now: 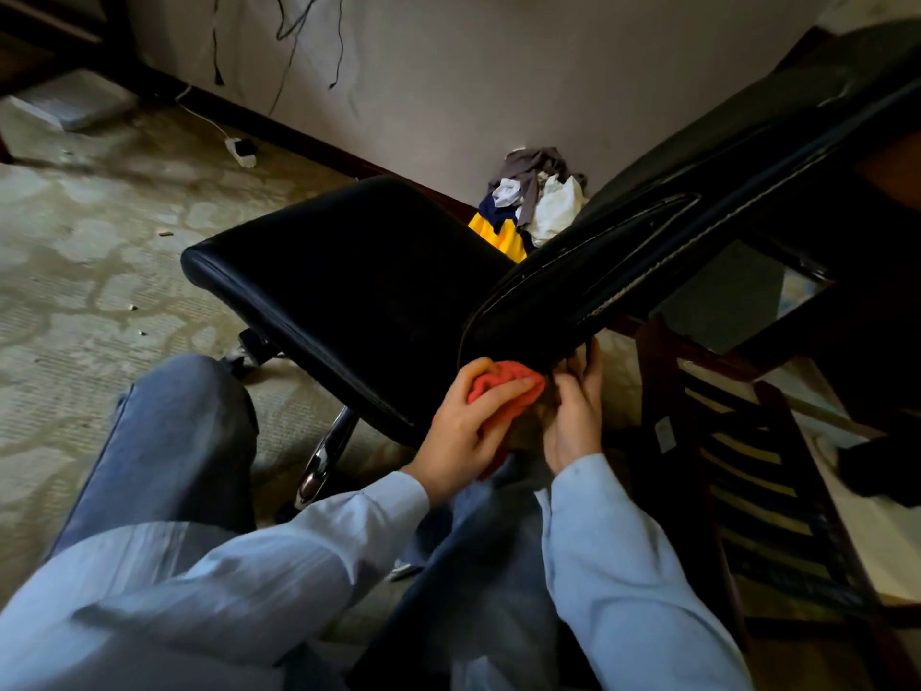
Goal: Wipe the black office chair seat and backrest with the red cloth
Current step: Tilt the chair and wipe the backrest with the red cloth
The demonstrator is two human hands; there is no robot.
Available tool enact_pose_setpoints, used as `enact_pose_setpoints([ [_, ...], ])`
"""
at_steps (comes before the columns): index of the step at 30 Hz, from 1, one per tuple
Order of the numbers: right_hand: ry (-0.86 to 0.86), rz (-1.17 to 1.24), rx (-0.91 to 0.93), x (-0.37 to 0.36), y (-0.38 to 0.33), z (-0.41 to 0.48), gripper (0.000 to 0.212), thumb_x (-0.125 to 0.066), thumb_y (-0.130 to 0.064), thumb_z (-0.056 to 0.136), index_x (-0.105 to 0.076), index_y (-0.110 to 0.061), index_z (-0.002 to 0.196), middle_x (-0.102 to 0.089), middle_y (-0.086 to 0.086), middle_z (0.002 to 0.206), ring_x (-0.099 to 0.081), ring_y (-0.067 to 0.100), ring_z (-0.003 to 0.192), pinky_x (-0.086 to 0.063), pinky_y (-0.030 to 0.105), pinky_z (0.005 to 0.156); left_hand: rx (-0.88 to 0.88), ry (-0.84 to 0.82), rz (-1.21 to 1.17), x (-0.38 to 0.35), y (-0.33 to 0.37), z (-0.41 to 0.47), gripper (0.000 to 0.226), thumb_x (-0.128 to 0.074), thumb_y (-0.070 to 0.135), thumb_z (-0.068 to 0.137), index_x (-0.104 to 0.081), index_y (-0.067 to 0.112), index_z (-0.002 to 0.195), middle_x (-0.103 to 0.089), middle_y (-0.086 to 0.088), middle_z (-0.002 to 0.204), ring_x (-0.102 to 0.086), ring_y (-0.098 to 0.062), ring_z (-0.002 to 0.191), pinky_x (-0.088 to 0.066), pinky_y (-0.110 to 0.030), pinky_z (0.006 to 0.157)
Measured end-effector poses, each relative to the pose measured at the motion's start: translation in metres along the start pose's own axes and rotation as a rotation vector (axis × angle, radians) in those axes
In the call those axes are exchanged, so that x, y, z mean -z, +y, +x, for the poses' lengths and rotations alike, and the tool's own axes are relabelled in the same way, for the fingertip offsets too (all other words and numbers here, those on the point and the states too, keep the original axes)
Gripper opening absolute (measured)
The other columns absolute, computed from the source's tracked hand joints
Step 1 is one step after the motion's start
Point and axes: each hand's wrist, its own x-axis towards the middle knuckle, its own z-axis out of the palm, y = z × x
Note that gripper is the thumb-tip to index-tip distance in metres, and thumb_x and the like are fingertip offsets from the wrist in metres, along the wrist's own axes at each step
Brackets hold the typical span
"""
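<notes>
The black office chair is tipped over, its seat in the middle of the view and its stitched backrest slanting up to the right. My left hand grips the bunched red cloth against the backrest's lower end. My right hand is just right of the cloth, its fingers curled over that same lower edge of the backrest. Part of the cloth is hidden under my left hand.
The chair's chrome base leg sticks out below the seat. A pile of clothes lies by the wall. A dark wooden slatted chair stands at the right. A white charger lies on the patterned carpet.
</notes>
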Motion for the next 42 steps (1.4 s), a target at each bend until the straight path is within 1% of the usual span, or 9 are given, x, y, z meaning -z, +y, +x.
enact_pose_setpoints([
  [3, -0.045, 0.018, -0.04, 0.001, -0.003, -0.003, 0.06, -0.045, -0.008, 0.09, -0.034, -0.048, 0.134, -0.041, 0.002, 0.145, -0.045, 0.028, 0.128, -0.039, 0.055, 0.102, 0.037, -0.102, 0.026, 0.008, -0.01, -0.012, 0.036, -0.038, 0.033, 0.088, -0.043, 0.04, 0.124, -0.035, -0.008, 0.135, -0.034, -0.007, 0.114, -0.037, -0.024, 0.094],
  [6, -0.057, 0.023, -0.045, 0.006, -0.004, -0.005, 0.062, -0.043, -0.001, 0.091, -0.037, -0.046, 0.132, -0.042, -0.002, 0.144, -0.045, 0.025, 0.128, -0.038, 0.054, 0.104, 0.078, -0.017, -0.033, 0.015, -0.002, -0.011, 0.032, -0.041, 0.032, 0.09, -0.047, 0.035, 0.121, -0.039, -0.002, 0.125, -0.038, -0.001, 0.108, -0.042, -0.021, 0.092],
  [9, -0.054, 0.013, -0.02, 0.007, -0.011, -0.007, 0.061, -0.048, -0.004, 0.084, -0.044, -0.054, 0.12, -0.045, -0.002, 0.142, -0.046, 0.023, 0.128, -0.043, 0.046, 0.102, -0.007, 0.13, -0.081, 0.025, 0.028, 0.015, 0.034, -0.047, 0.023, 0.089, -0.048, 0.027, 0.124, -0.036, 0.001, 0.121, -0.039, -0.005, 0.112, -0.035, -0.012, 0.096],
  [12, -0.059, 0.003, 0.036, 0.007, -0.026, -0.002, 0.058, -0.045, -0.002, 0.089, -0.04, -0.045, 0.128, -0.041, 0.002, 0.145, -0.046, 0.022, 0.129, -0.05, 0.028, 0.085, -0.125, 0.246, -0.1, 0.032, 0.066, 0.054, 0.036, -0.053, 0.014, 0.087, -0.052, 0.021, 0.123, -0.039, -0.006, 0.12, -0.038, -0.003, 0.111, -0.035, -0.012, 0.096],
  [15, -0.063, 0.001, 0.111, 0.009, -0.05, 0.0, 0.051, -0.045, -0.01, 0.093, -0.034, -0.038, 0.133, -0.036, -0.002, 0.147, -0.044, 0.016, 0.129, -0.052, 0.022, 0.084, -0.2, 0.265, -0.086, 0.03, 0.092, 0.087, 0.037, -0.056, 0.01, 0.087, -0.056, 0.017, 0.123, -0.037, -0.005, 0.124, -0.042, -0.016, 0.115, -0.04, -0.021, 0.097],
  [19, 0.006, -0.039, 0.265, 0.012, -0.074, 0.0, 0.048, -0.038, -0.005, 0.098, -0.035, -0.033, 0.136, -0.041, -0.009, 0.14, -0.043, -0.003, 0.125, -0.04, 0.02, 0.102, -0.338, 0.242, -0.003, 0.024, 0.11, 0.12, 0.039, -0.058, 0.009, 0.089, -0.054, 0.018, 0.127, -0.036, -0.003, 0.128, -0.044, -0.027, 0.117, -0.048, -0.04, 0.09],
  [25, -0.105, 0.024, 0.214, 0.009, -0.095, -0.006, 0.061, -0.04, 0.0, 0.094, -0.032, -0.047, 0.132, -0.035, -0.004, 0.148, -0.039, 0.021, 0.133, -0.041, 0.05, 0.104, -0.453, 0.227, 0.151, 0.02, 0.085, 0.113, 0.04, -0.055, 0.013, 0.089, -0.046, 0.027, 0.125, -0.034, -0.004, 0.128, -0.045, -0.029, 0.107, -0.042, -0.033, 0.089],
  [34, -0.158, -0.059, 0.248, 0.016, -0.085, -0.005, 0.067, -0.049, -0.001, 0.09, -0.031, -0.047, 0.136, -0.043, -0.02, 0.137, -0.046, 0.007, 0.126, -0.041, 0.042, 0.104, -0.336, -0.035, 0.262, 0.025, 0.011, 0.042, 0.029, -0.033, 0.035, 0.099, -0.047, 0.033, 0.124, -0.036, -0.004, 0.125, -0.044, -0.02, 0.107, -0.048, -0.031, 0.083],
  [42, -0.064, -0.07, 0.343, 0.018, -0.113, -0.004, 0.063, -0.056, -0.017, 0.079, -0.038, -0.051, 0.13, -0.039, -0.01, 0.147, -0.04, 0.012, 0.133, -0.035, 0.05, 0.109, -0.326, 0.19, -0.065, 0.044, 0.099, 0.112, 0.042, -0.054, 0.014, 0.085, -0.047, 0.024, 0.125, -0.035, -0.001, 0.124, -0.042, -0.019, 0.116, -0.035, -0.015, 0.099],
])
